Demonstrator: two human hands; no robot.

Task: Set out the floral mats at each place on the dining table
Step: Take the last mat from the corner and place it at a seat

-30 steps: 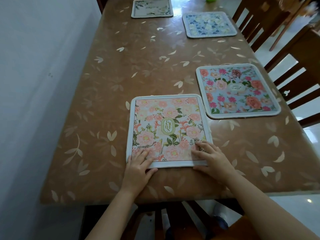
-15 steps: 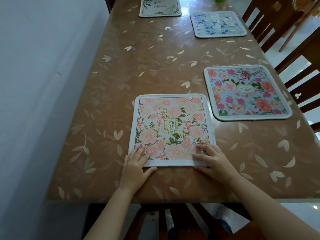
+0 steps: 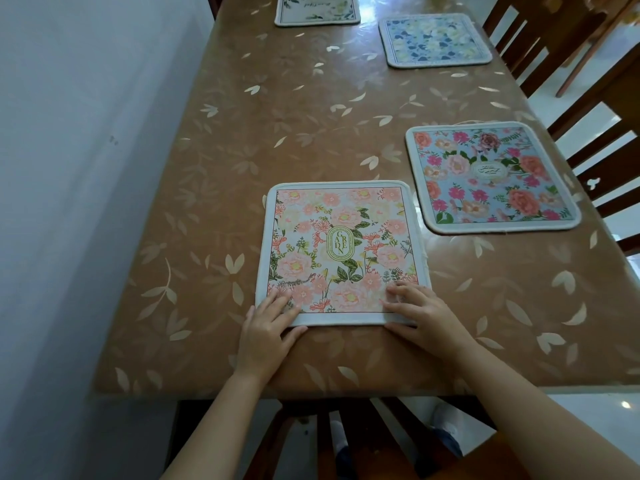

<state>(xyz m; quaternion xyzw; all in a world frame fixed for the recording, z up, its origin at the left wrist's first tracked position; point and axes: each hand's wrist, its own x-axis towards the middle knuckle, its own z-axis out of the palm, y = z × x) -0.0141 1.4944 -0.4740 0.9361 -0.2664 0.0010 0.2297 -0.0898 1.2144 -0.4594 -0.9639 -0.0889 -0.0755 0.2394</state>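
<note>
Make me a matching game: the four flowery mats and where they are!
1. peach-flowered square GARDEN mat
2. blue square mat with pink and orange flowers
3. blue-and-cream flowered square mat
4. white square mat with green leaves

A. far end, left
B. far end, right
C. under left hand and right hand
D. middle right

Pairs: 1-C, 2-D, 3-B, 4-A

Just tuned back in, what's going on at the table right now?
A person is laying floral mats on the dining table. The left hand and right hand rest with flat fingers on the near corners of the pink Garden mat, which lies at the table's near end. Three more mats are down: a blue mat with pink roses to its right, a blue-and-white mat farther along, and a white mat with green leaves at the far end.
</note>
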